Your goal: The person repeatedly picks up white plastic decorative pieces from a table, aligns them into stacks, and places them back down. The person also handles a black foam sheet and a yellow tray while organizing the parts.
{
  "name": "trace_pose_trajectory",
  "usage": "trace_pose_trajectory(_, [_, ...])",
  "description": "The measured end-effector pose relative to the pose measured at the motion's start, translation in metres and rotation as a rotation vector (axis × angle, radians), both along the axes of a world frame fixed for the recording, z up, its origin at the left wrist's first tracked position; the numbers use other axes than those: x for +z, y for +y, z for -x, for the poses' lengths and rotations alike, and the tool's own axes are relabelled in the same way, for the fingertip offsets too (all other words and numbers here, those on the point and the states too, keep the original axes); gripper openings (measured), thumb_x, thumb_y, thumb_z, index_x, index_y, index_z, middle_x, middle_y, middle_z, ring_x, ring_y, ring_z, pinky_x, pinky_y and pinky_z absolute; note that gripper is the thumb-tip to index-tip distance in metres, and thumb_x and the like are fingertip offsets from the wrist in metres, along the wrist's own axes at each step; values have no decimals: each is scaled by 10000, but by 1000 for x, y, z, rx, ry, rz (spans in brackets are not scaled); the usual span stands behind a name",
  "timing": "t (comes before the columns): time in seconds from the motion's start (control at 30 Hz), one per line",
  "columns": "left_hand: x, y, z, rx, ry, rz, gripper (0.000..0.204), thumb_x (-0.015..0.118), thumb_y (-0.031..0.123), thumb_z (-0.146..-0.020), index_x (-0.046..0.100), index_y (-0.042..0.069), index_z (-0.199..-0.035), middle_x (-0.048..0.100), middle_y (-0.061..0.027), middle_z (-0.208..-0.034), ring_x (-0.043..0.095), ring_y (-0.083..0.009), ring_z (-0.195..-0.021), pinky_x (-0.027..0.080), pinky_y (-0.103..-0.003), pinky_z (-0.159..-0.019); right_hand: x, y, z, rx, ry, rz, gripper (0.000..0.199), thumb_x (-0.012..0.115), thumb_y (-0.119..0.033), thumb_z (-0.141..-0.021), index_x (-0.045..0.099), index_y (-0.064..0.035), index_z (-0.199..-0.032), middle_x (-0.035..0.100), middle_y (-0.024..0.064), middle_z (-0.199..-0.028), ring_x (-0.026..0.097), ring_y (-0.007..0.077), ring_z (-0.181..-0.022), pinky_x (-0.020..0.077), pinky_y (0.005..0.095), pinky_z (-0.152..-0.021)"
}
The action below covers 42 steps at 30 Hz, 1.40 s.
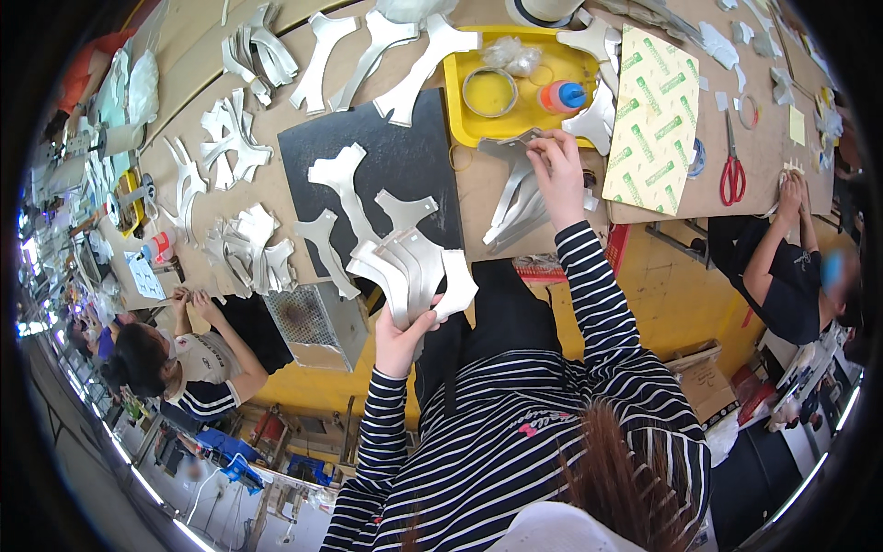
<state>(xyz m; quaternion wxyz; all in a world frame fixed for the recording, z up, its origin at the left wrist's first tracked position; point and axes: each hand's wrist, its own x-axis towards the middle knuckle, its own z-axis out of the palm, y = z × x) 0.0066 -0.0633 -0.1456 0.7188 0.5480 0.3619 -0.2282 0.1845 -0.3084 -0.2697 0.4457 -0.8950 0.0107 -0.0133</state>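
Observation:
My left hand (401, 342) is closed round the lower ends of a fanned stack of silvery, flat Y-shaped pieces (416, 265), held over the near edge of a black mat (423, 138). More such pieces lie on the mat, one a long branched piece (342, 179) and another a curved piece (324, 241). To the right, my right hand (559, 177) is bent over a pile of the same silvery pieces (518, 210), in front of the yellow tray. Its thumb and fingers pinch the far end of one grey-silver piece (508, 147). What the pieces are for cannot be seen.
The yellow tray (452, 103) holds a round dish (490, 92), a blue-capped bottle (562, 97) and a plastic bag. Right of it lie a patterned sheet (651, 120) and red scissors (732, 179). Several silvery pieces (235, 143) cover the left table. Co-workers sit on both sides.

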Motion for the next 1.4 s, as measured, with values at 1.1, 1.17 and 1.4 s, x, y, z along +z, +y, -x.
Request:
trace_pose_trajectory(1.1, [-3, -1, 0, 89, -16, 61, 400, 606, -34, -853, 461, -44, -1225, 644, -188, -1086, 667, -217, -868, 555, -284, -736, 8, -5, -4, 273, 186, 109, 331, 679, -29, -778, 561, -27, -1088, 604, 168, -1005, 593, 334, -908, 486, 364, -795])
trace_pose_trajectory(1.17, [-3, 0, 0, 66, -19, 69, 411, 595, -34, -867, 441, -47, -1248, 636, -186, -1105, 660, -217, -896, 553, -283, -755, 7, -7, -9, 285, 216, 49, 374, 662, -53, -798, 547, -41, -1154, 614, 157, -989, 593, 330, -914, 483, 381, -794])
trace_pose_trajectory(1.4, [-4, 2, 2, 97, -23, 52, 396, 618, -27, -846, 472, -41, -1214, 647, -192, -1078, 672, -220, -853, 557, -288, -727, 29, -19, -31, 525, 158, 79, 414, 620, -31, -837, 544, -52, -1244, 652, 147, -988, 620, 301, -904, 497, 371, -796])
